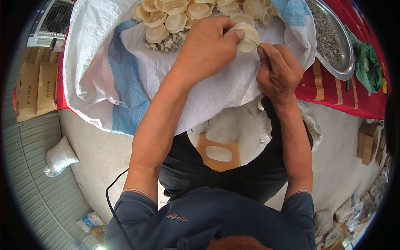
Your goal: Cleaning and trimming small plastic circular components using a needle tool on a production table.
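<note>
The left hand (208,49) pinches the cream disc (246,41) between the hands; the right hand (280,71) grips the thin pin (254,43) at its face. Uneven pressure could deflect the pin toward the left hand.

The left hand (210,48) covers part of the pale plastic disc (246,38), and one end of the thin pin (254,43) is hidden in the right hand (282,70). The top edge crops the disc pile (175,22) and metal tray (346,74) — the grey bits (327,35) on it too small to identify.
</note>
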`<state>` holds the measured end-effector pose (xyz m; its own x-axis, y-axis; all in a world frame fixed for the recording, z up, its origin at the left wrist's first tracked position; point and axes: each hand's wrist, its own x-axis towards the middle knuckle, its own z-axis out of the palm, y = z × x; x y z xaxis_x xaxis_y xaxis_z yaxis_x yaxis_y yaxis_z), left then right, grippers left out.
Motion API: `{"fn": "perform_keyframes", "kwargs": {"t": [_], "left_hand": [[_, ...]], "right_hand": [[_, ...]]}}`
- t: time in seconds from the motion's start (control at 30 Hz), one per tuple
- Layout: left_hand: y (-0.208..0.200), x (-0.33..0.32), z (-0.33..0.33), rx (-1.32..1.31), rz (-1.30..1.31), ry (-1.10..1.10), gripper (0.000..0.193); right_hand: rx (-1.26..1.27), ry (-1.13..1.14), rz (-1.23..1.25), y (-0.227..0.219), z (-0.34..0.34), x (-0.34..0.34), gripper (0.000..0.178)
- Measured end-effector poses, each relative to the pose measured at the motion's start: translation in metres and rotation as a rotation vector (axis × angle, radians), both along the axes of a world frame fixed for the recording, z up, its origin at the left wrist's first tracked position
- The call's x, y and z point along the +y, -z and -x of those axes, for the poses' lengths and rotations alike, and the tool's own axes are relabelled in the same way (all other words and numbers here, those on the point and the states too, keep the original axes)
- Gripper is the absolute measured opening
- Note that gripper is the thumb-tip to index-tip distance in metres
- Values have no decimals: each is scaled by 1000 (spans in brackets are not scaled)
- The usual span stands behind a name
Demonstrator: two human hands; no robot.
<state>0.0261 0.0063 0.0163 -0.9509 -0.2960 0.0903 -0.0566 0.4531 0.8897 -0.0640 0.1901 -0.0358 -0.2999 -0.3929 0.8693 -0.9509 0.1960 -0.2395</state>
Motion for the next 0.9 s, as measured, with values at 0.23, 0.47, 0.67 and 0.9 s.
{"fn": "perform_keyframes", "kwargs": {"t": [0.23,0.47,0.67,0.9], "left_hand": [[0,0,0,17,106,-27,29],[2,3,2,-15,155,-48,31],[7,3,2,11,105,-71,28],[7,-1,2,-52,-208,-58,25]], "right_hand": [[3,-32,8,-2,0,-1,23],[-10,-58,-36,-2,2,1,22],[-30,-59,-68,-2,2,1,21],[-39,-75,-103,-2,5,1,18]]}}
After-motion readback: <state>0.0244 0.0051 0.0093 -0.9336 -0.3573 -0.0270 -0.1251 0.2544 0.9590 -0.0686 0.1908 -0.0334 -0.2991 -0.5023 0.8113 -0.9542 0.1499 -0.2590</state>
